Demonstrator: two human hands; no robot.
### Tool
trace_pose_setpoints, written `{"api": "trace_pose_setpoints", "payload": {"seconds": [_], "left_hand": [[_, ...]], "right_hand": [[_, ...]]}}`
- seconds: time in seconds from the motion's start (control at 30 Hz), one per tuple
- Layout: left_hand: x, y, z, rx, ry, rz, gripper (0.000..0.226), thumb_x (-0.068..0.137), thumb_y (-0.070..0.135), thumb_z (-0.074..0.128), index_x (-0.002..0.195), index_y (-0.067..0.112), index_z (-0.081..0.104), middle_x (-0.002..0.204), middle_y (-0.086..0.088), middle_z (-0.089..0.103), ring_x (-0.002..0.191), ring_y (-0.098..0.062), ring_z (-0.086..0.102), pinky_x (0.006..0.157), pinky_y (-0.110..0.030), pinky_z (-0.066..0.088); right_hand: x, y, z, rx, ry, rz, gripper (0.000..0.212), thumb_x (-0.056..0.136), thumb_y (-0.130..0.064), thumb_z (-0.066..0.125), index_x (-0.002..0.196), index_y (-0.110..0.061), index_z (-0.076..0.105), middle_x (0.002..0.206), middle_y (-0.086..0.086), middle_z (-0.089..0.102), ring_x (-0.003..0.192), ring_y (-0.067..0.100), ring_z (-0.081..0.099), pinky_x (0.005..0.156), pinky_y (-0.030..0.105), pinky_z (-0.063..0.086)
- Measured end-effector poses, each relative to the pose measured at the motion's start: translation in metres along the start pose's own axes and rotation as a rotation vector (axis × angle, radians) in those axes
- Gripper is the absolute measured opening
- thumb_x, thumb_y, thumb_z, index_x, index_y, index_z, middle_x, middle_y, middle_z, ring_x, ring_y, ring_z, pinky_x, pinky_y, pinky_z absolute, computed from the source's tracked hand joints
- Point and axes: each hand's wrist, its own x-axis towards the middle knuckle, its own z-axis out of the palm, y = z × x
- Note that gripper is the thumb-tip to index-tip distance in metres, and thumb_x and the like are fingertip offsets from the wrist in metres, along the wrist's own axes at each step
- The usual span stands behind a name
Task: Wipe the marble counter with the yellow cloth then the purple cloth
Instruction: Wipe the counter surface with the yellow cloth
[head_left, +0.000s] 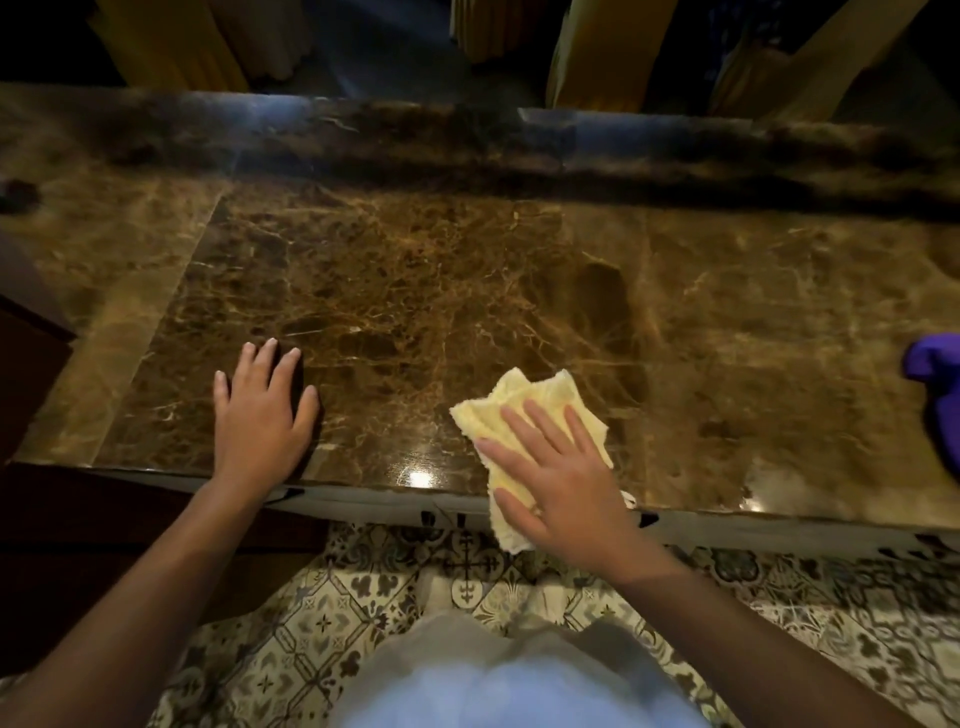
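**Head view: yellow cloth at work on marble table, purple cloth waiting**

Head view shows the right hand (563, 480) pressing flat, fingers straight, on the yellow cloth (530, 410) at the near edge of the marble table (415, 270), one corner drooping over the rim. The left hand (262, 410) rests open-palmed on the stone, holding nothing. The first wipe appears under way; the purple cloth (935, 384), bunched at the far right, seems untouched, so the second pass is judged still ahead. The yellow cloth looks soft, crumpled and loosely folded.
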Motion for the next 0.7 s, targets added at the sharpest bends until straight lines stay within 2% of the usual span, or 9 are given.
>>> {"api": "trace_pose_setpoints", "payload": {"seconds": [0.13, 0.3, 0.4, 0.5, 0.7], "left_hand": [[-0.001, 0.014, -0.001, -0.037, 0.025, 0.064, 0.060, 0.101, 0.031, 0.058, 0.153, 0.009, 0.038, 0.164, -0.019, 0.036, 0.156, -0.036, 0.022, 0.123, -0.060, 0.016], [0.004, 0.028, 0.003, -0.024, -0.036, 0.121, 0.058, 0.103, 0.043, 0.041, 0.153, 0.012, 0.042, 0.165, -0.017, 0.034, 0.157, -0.036, 0.021, 0.123, -0.059, 0.016], [0.002, 0.033, 0.007, -0.009, -0.050, 0.111, 0.064, 0.101, 0.049, 0.034, 0.153, 0.013, 0.043, 0.165, -0.017, 0.034, 0.157, -0.035, 0.020, 0.123, -0.058, 0.016], [0.001, 0.034, 0.008, -0.001, -0.055, 0.110, 0.064, 0.101, 0.050, 0.032, 0.155, 0.015, 0.040, 0.166, -0.016, 0.032, 0.157, -0.034, 0.020, 0.124, -0.057, 0.015], [0.000, 0.037, 0.006, -0.008, -0.045, 0.101, 0.064, 0.100, 0.049, 0.033, 0.154, 0.014, 0.041, 0.165, -0.017, 0.034, 0.156, -0.035, 0.023, 0.124, -0.057, 0.016]], "right_hand": [[-0.027, 0.051, -0.014, 0.013, 0.037, 0.207, 0.054, 0.100, -0.058, 0.035, 0.152, -0.046, 0.031, 0.167, -0.003, 0.026, 0.156, 0.022, 0.014, 0.123, 0.060, 0.012], [-0.030, 0.135, -0.038, -0.004, 0.096, 0.567, 0.061, 0.096, -0.060, 0.030, 0.153, -0.039, 0.036, 0.167, 0.002, 0.027, 0.155, 0.027, 0.017, 0.122, 0.060, 0.014], [-0.022, 0.158, -0.045, 0.021, 0.132, 0.764, 0.068, 0.092, -0.062, 0.026, 0.153, -0.034, 0.037, 0.167, 0.009, 0.025, 0.156, 0.031, 0.015, 0.121, 0.063, 0.012], [-0.012, 0.141, -0.042, 0.017, 0.124, 0.754, 0.075, 0.090, -0.066, 0.027, 0.155, -0.030, 0.033, 0.168, 0.013, 0.020, 0.156, 0.034, 0.011, 0.122, 0.062, 0.010], [0.002, 0.062, -0.020, -0.018, 0.043, 0.447, 0.077, 0.092, -0.072, 0.030, 0.158, -0.034, 0.025, 0.170, 0.009, 0.012, 0.157, 0.031, 0.003, 0.124, 0.061, 0.007]]}}
